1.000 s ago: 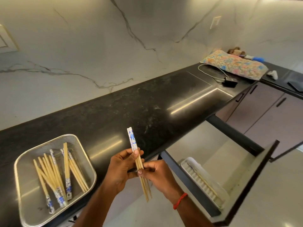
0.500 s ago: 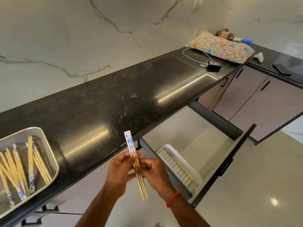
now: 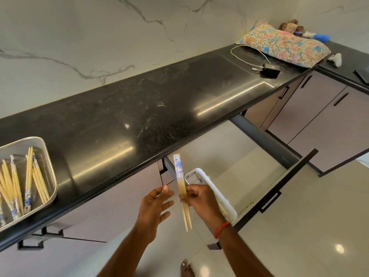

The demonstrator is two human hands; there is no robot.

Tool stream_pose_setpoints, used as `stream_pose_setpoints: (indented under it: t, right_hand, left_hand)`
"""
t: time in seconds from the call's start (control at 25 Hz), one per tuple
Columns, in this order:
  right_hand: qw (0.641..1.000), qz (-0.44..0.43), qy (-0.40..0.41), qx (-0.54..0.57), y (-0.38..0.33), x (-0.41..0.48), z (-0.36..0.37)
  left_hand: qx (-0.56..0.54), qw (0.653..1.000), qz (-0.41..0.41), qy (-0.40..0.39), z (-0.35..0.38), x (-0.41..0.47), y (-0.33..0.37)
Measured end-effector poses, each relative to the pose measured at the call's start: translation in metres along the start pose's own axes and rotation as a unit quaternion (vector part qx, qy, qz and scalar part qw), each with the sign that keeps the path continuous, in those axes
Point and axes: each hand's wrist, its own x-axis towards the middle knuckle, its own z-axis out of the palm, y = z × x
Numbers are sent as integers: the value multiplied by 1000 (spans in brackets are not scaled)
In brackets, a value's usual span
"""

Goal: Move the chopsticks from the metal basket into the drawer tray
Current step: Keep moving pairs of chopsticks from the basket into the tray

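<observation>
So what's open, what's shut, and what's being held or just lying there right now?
Drawer: pulled open.
White tray: in the drawer, partly hidden by the right hand.
Held chopsticks: roughly upright, patterned ends up, pinched by the right hand.
Left hand: open, fingers spread, holding nothing.
Metal basket: on the counter, more chopsticks lying loose inside.
Cupboard doors: shut.

A home kitchen, no doubt about it! A long polished black stone countertop (image 3: 139,116) runs beneath a white marble-veined wall (image 3: 79,47). Under the countertop are flat mauve cabinet doors (image 3: 319,124) with slim black handles (image 3: 341,99) and a pulled-out dark-framed drawer (image 3: 265,139). At its left end sits a steel mesh basket (image 3: 50,170) of wooden chopsticks (image 3: 29,166), at its far end a flowered cushion (image 3: 283,45). Below are glossy pale floor tiles (image 3: 309,226).
</observation>
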Motion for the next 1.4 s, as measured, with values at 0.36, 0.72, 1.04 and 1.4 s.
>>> stream_pose_setpoints:
  t: [0.36,0.72,1.04,1.4]
  right_hand:
    - [938,43,59,-338,68,53,-64]
    - [922,113,20,-370,118,62,-41]
    - [905,95,-24,-413,127,58,-36]
    - [905,68,-40,-418,122,54,-38]
  left_hand:
    - [62,997,-36,32,4,-4,-19]
    - [111,992,-46,38,16,-1,-11]
    - [116,993,-27,22,27,12,2]
    - [114,992,-32,37,11,9,-6]
